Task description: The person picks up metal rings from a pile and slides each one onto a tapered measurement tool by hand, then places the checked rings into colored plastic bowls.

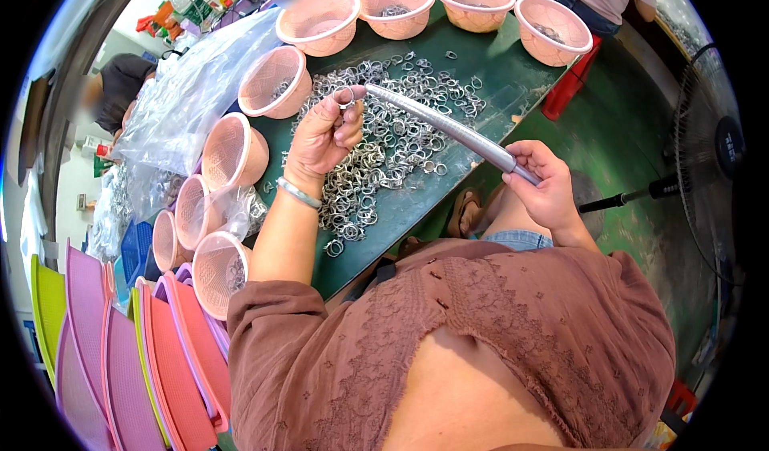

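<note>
My left hand (327, 133) is raised over the table, closed in a pinch on a silver-coloured ring (345, 97). A pale bangle circles that wrist. In my right hand (546, 185) is the thick end of a tapered metal ring mandrel (448, 126), which slants up to the left. Its thin tip lies close beside the pinched ring; I cannot tell whether they touch. Below both hands a wide heap of metal rings (384, 155) spreads over the green tabletop (513, 102).
Several pink baskets (223, 156) line the table's far and left edges, some with rings inside. Clear plastic sheeting (200, 90) lies at far left. Stacked coloured baskets (132, 355) stand at lower left. A black fan (705, 151) is at right, a red stool (570, 82) beyond the table edge. Other people are nearby.
</note>
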A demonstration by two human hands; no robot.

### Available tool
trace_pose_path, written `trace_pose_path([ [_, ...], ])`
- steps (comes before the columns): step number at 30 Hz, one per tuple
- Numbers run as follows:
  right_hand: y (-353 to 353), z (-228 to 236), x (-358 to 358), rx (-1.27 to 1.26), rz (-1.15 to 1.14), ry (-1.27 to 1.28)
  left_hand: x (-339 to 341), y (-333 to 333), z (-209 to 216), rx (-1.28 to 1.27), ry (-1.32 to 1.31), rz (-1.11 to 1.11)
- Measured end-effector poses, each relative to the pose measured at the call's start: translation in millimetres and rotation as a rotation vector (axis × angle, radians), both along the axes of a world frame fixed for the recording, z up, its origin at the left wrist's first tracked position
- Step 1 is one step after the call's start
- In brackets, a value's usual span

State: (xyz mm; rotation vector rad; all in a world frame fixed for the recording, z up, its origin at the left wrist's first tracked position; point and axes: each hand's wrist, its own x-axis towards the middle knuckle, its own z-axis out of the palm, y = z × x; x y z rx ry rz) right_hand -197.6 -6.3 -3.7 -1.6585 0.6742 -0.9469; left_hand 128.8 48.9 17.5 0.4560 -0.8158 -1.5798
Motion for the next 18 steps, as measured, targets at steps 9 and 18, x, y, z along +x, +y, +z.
trace_pose_path([
  [9,-1.4,-0.2,-1.1,0.013,0.002,0.006,-1.4,1.7,1.1,-0.001,0.023,0.014],
  [18,-6.1,-6.2,-2.9,0.046,-0.014,-0.011,8.2,-4.3,12.8,0.235,-0.150,0.314],
])
